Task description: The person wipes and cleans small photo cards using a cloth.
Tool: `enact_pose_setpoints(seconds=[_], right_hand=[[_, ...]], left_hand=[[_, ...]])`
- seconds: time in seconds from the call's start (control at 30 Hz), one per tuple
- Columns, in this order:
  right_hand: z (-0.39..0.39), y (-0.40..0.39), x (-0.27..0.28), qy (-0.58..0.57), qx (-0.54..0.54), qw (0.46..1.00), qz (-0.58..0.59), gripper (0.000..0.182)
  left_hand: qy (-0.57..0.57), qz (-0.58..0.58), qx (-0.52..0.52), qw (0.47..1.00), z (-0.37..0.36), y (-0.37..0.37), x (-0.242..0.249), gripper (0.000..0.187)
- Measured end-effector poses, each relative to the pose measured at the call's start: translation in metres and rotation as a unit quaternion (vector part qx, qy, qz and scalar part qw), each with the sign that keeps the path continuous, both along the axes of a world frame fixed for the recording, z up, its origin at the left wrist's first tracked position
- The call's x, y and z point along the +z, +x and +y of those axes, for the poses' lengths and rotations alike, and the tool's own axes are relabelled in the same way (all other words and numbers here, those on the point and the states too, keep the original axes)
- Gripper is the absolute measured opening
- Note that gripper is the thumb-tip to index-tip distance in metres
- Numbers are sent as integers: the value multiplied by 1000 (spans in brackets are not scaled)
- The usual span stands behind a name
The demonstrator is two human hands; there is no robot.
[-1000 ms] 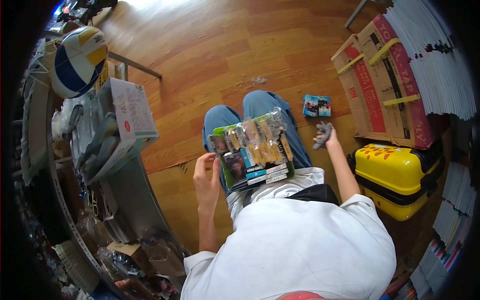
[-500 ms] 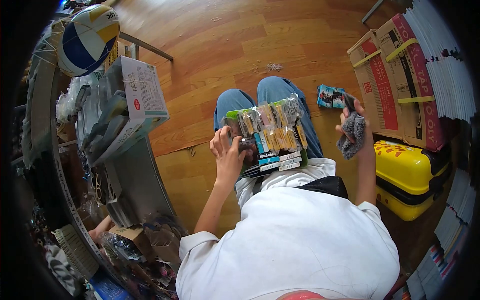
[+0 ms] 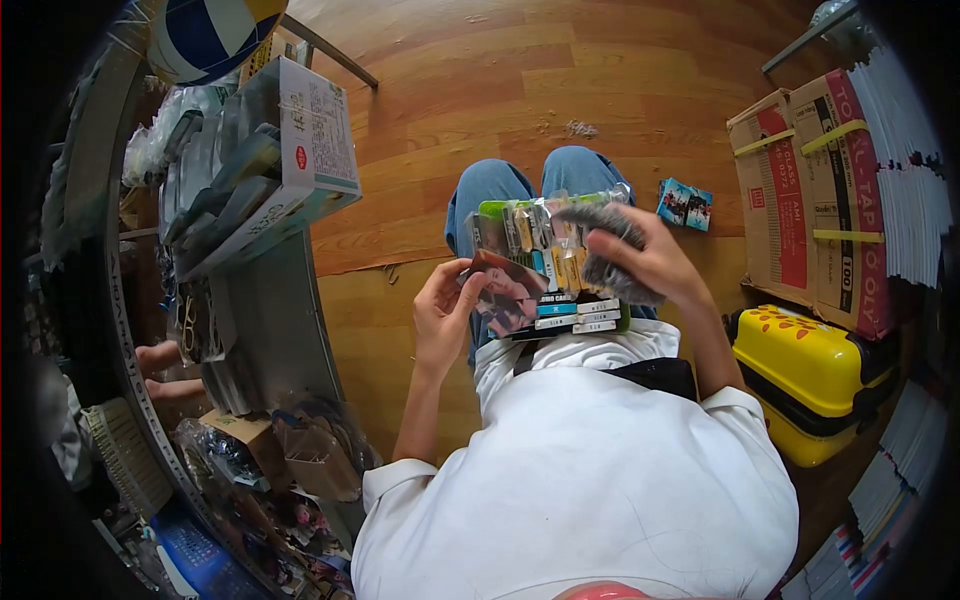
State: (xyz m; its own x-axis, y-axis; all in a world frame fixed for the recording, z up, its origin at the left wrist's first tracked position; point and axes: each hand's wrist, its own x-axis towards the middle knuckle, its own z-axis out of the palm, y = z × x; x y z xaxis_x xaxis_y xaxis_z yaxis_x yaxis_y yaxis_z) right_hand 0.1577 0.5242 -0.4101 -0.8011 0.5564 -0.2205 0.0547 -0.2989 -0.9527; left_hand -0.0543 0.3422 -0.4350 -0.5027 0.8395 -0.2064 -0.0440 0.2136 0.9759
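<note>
A stack of card packs [image 3: 545, 265] is being held up over the lap, above the blue jeans [image 3: 500, 185]. The packs are wrapped in clear plastic, and yellow and green labels are showing on them. The left hand [image 3: 443, 310] is gripping the left edge of the stack, with the thumb and fingers curled around a card with a picture of a person [image 3: 508, 290]. The right hand [image 3: 650, 262] is being pressed down on the top right part of the stack. A fuzzy grey cloth [image 3: 605, 250] is being clutched under its fingers, and the cloth is touching the packs.

A white shirt [image 3: 590, 480] is being worn, and a black strap [image 3: 655, 372] is lying across it near the waist.

A small blue card pack [image 3: 685, 203] is lying on the wooden floor [image 3: 480, 90], just beside the right knee. A yellow suitcase [image 3: 810, 365] is sitting on the floor to the right, and a cardboard box with red tape [image 3: 810, 190] is standing behind it. White paper stacks [image 3: 915, 170] are leaning by the box.

To the left, a grey metal shelf [image 3: 270, 330] is being filled with boxes and bags. A white box with print [image 3: 320, 135] is resting on top of it. A blue, white and yellow volleyball [image 3: 205, 30] is sitting at the top left. Another person's hand [image 3: 160, 360] is showing at the far left, by the shelf.
</note>
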Motion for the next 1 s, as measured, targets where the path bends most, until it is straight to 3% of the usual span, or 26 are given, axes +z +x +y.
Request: enact_pose_setpoints(seconds=[0.03, 0.1, 0.17, 0.23, 0.47, 0.6, 0.87, 0.93, 1.0], right_hand=[[-3, -1, -1, 0, -1, 1000, -1, 46], [-9, 0, -7, 106, 121, 985, -67, 46], [-21, -1, -13, 51, 106, 992, -46, 42], [-27, 0, -19, 77, 78, 994, -16, 35], [-23, 16, -28, -66, -31, 996, -42, 26], [-16, 24, -27, -160, -72, 983, -42, 24], [-18, 24, -27, -131, -80, 988, -28, 22], [-19, 23, -26, -133, -80, 988, -27, 22], [-19, 23, -26, -140, -82, 986, -27, 21]], left_hand=[[13, -56, -4, 998, 3, 0, 6, 25], [31, -51, -16, 998, 13, 8, 16, 26], [51, -46, -28, 997, 23, 14, 23, 27], [49, 42, -70, 995, 29, 17, 26, 26], [37, 55, -87, 994, 33, 13, 23, 26], [37, 6, -41, 998, 26, 4, 10, 28], [-2, 55, -38, 998, 19, 0, -10, 26], [-33, 260, -61, 963, 18, 2, -17, 23], [-36, 262, -55, 963, 15, 6, -23, 22]])
